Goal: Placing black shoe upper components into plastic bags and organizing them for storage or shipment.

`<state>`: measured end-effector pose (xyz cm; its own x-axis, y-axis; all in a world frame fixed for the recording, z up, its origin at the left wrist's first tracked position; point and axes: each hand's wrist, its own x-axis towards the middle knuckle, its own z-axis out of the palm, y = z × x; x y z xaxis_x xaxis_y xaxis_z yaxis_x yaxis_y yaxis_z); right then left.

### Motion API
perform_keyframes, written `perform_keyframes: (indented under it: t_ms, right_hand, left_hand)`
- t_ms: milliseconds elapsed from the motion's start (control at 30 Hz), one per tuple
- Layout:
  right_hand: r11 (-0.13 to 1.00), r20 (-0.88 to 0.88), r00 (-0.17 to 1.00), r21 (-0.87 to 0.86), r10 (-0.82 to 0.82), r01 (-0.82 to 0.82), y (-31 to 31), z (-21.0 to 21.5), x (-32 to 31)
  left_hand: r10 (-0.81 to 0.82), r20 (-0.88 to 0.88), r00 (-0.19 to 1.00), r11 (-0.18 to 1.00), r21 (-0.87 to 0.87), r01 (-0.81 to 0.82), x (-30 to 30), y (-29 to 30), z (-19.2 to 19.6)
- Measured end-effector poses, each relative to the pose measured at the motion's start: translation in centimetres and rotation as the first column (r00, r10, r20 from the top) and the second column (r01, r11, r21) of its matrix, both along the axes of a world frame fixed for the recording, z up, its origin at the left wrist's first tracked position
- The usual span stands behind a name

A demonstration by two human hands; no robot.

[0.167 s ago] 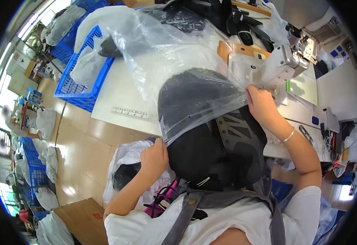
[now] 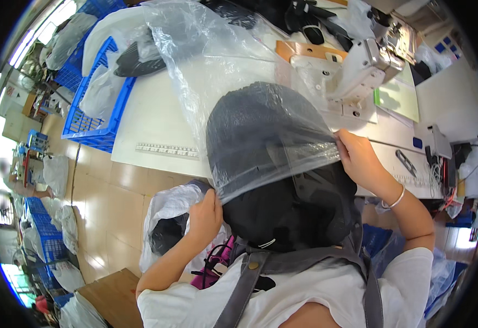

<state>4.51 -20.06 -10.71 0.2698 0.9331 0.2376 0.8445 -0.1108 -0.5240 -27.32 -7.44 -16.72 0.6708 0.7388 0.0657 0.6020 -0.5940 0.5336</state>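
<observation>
Pinching clear plastic bag (image 2: 231,68): left hand (image 2: 205,216), eight o'clock; right hand (image 2: 361,159), three. Black backpack (image 2: 274,208): top covered, bottom bare.

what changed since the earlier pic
The right hand moved toward the body, drawing the edge of the clear plastic bag farther down over the black item. Nothing was newly grasped or let go: the left hand and right hand still grip the edge.
</observation>
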Motion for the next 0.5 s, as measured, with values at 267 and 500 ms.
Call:
perform_keyframes:
  t_ms: [267,500]
  right_hand:
    - [0.959,-0.644,0.714,-0.239,-0.274,0.152,-8.7,-1.6,-2.3]
    - [0.951,-0.538,0.819,-0.307,-0.201,0.031,-14.7,-4.6,-3.9]
  left_hand:
    - [-0.094,0.341,0.935,0.893,-0.386,0.231,-2.0,-3.1,1.0]
    - [-0.106,0.245,0.964,0.784,-0.576,0.232,-2.1,-3.6,0.3]
